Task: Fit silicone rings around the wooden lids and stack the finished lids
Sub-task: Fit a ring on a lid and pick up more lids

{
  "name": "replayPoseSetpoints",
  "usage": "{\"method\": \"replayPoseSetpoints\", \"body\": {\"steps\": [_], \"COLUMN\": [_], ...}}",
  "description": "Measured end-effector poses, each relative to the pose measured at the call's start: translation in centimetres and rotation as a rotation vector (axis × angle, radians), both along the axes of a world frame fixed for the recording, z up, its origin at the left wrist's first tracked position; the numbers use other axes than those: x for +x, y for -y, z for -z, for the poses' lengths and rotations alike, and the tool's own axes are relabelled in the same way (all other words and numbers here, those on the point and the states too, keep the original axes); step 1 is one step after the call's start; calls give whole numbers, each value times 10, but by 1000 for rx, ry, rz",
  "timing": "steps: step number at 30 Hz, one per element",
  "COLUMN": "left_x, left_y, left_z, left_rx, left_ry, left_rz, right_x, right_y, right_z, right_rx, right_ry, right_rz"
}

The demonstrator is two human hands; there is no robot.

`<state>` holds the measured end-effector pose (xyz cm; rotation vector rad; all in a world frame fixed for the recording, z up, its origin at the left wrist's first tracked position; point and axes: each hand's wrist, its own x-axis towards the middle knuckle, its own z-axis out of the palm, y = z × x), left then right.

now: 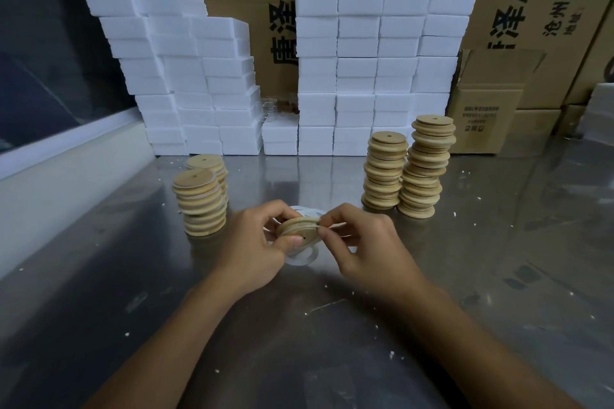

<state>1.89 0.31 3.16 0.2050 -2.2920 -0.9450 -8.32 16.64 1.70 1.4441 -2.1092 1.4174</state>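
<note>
steel table [99,276] (white crumbs), foam blocks [365,60], cardboard boxes [548,26] behind

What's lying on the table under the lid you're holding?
Loose clear silicone rings lie on the steel table under the wooden lid. Both hands, left and right, cover most of them, so their count is hidden.

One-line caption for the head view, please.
Both hands, left and right, hold a wooden lid and work a silicone ring onto it, between lid stacks on a steel table.
</note>
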Motion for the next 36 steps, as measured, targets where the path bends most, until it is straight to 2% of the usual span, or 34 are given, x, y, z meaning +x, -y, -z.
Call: {"method": "replayPoseSetpoints", "body": {"steps": [9, 14, 18, 22, 28, 30, 36], "left_x": [-3, -2, -2, -2, 0, 2, 0], "left_y": [-3, -1, 1, 1, 4, 6, 1], "left_z": [2, 1, 1, 3, 2, 1, 3], "left_rx": [376, 371, 440, 480, 499, 514, 682], "left_ry": [-47, -14, -13, 2, 13, 6, -38], "left_rz": [89, 123, 155, 170, 200, 210, 218], "right_x": [0, 0, 1, 3, 3, 3, 3], "right_y": [3, 5, 5, 1, -2, -1, 0], "right_z": [4, 5, 0, -4, -12, -13, -6], "right_rx": [-154, -140, -169, -100, 60, 75, -71], "right_ry": [119, 294, 401, 367, 65, 33, 281], "right_rz": [23, 21, 4, 15, 43, 37, -19]}}
